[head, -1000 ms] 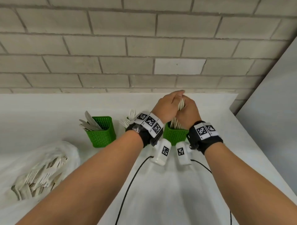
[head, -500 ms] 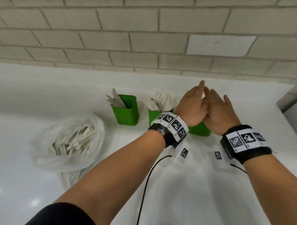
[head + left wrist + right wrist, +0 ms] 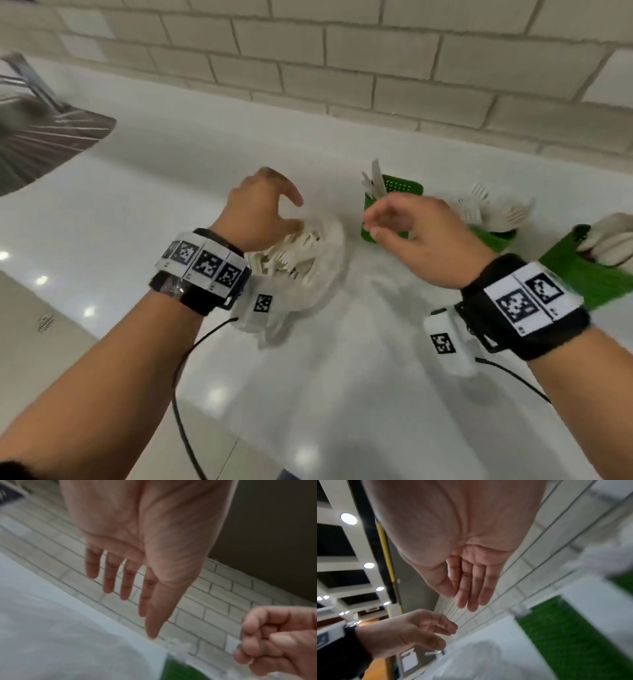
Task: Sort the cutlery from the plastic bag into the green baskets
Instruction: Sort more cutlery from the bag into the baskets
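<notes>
A clear plastic bag point(image 3: 322, 270) of pale wooden cutlery lies on the white counter point(image 3: 359, 394). My left hand point(image 3: 295, 213) hovers just above the bag, empty, with its fingers spread; in the left wrist view this left hand point(image 3: 137, 588) has straight fingers. My right hand point(image 3: 371, 223) is empty and loosely curled, in the air in front of the green basket of knives point(image 3: 400, 186). In the right wrist view the right hand point(image 3: 467, 588) also holds nothing. To the right stand the basket of forks point(image 3: 493, 240) and the basket of spoons point(image 3: 582, 274).
A metal sink drainer point(image 3: 44, 137) lies at the far left. A brick wall point(image 3: 376, 68) runs behind the counter. The counter's front edge point(image 3: 68, 318) cuts across the lower left. Black cables point(image 3: 185, 359) hang from both wrist units.
Both hands let go of the bundle of spoons at the right basket and swung left, opening. The left hand now hangs over the bag. The view has turned left too.
</notes>
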The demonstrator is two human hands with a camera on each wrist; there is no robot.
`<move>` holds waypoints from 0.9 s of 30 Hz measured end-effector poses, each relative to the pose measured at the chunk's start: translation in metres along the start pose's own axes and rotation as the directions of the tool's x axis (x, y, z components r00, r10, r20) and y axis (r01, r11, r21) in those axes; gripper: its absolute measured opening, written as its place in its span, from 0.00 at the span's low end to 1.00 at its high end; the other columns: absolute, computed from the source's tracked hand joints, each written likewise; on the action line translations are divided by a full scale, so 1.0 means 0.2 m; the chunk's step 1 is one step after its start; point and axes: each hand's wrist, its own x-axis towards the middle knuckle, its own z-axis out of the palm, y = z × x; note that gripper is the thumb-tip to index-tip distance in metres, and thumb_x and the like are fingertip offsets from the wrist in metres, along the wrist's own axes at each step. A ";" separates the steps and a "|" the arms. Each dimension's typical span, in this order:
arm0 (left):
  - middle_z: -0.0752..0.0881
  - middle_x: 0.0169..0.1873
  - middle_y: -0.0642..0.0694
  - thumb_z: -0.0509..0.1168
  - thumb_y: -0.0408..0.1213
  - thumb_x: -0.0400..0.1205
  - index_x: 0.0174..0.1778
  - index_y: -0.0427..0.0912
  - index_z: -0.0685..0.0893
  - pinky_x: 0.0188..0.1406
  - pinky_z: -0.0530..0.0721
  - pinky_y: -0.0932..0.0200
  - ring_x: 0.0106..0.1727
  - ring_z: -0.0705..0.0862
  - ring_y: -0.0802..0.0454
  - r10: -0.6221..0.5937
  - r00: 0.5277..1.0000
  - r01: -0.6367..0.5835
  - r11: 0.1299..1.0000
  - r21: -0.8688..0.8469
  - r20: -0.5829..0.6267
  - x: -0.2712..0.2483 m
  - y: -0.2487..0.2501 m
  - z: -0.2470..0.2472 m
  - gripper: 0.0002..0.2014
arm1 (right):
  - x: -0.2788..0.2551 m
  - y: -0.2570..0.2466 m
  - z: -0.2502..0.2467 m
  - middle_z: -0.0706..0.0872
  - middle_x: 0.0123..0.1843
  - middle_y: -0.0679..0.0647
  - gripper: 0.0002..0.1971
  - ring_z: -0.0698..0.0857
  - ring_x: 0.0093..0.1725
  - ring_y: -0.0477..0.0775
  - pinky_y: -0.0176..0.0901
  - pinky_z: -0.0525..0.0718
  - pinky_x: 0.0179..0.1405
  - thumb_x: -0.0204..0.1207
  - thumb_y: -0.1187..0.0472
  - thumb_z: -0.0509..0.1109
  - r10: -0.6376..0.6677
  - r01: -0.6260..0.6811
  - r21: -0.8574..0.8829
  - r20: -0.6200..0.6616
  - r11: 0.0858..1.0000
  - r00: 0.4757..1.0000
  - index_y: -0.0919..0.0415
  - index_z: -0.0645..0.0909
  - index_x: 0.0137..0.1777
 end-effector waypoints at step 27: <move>0.85 0.31 0.44 0.57 0.33 0.86 0.36 0.41 0.79 0.34 0.76 0.59 0.31 0.81 0.53 0.128 0.989 -0.069 0.844 -0.532 0.075 0.26 -0.58 0.15 0.13 | 0.71 -0.20 0.80 0.74 0.69 0.57 0.08 0.70 0.68 0.59 0.53 0.66 0.65 0.75 0.63 0.67 0.296 0.436 -0.734 0.634 0.521 0.714 0.59 0.73 0.52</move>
